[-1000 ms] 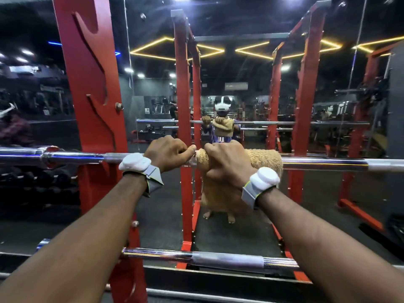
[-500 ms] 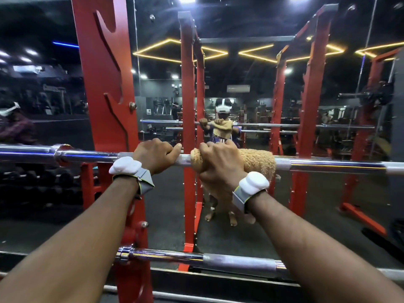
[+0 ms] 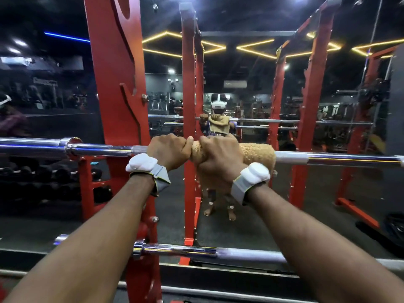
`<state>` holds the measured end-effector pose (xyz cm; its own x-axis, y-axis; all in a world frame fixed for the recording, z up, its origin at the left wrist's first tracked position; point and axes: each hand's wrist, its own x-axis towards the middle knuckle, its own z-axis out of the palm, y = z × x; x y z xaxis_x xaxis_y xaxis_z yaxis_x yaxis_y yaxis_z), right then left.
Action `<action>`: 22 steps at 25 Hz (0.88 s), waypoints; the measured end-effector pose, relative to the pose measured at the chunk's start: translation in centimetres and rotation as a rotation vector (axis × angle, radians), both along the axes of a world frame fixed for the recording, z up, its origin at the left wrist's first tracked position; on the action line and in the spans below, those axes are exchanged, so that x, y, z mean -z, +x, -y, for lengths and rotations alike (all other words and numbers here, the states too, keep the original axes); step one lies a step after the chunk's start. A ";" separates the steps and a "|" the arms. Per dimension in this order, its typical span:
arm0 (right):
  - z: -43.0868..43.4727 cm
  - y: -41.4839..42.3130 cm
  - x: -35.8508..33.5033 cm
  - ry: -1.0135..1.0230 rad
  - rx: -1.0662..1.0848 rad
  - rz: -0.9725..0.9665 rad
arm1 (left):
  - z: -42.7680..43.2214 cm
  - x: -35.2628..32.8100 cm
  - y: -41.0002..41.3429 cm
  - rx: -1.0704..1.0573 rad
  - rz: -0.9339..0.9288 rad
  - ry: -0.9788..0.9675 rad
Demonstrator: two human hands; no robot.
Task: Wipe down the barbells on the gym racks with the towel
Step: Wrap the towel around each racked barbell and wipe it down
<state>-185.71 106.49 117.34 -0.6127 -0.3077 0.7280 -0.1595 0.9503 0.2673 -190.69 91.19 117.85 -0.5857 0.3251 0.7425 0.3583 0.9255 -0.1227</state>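
Two fists side by side on barbell (image 3: 338,159): left hand (image 3: 169,153) gripping bare steel, right hand (image 3: 218,159) clamping towel (image 3: 258,153) around it.

Upper barbell (image 3: 98,147) runs left to right in front of me, crossing in front of the rack upright (image 3: 118,84) at left. Left grip (image 3: 168,150) wraps the bar just right of that upright. Right grip (image 3: 218,158) sits just beside it on the right, over the towel (image 3: 258,153), which wraps the bar and hangs below it. Lower barbell (image 3: 179,251) is underneath, nearer me. Mirror (image 3: 251,84) is behind the rack. Dumbbells (image 3: 32,171) are low at far left, behind the upper bar.
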 end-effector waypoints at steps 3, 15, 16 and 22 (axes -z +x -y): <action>-0.2 0.2 -1.3 -0.073 -0.029 0.147 | 0.0 -0.2 0.1 0.027 0.009 0.007; -0.3 -0.7 -1.9 -0.038 0.018 0.259 | 0.4 0.5 0.2 0.059 -0.081 0.053; -0.5 -0.6 -1.8 -0.043 0.014 0.276 | 0.3 0.7 0.2 0.063 -0.078 0.057; -0.8 -0.6 -1.3 -0.041 -0.031 0.234 | 1.5 1.0 0.2 0.215 -0.083 0.018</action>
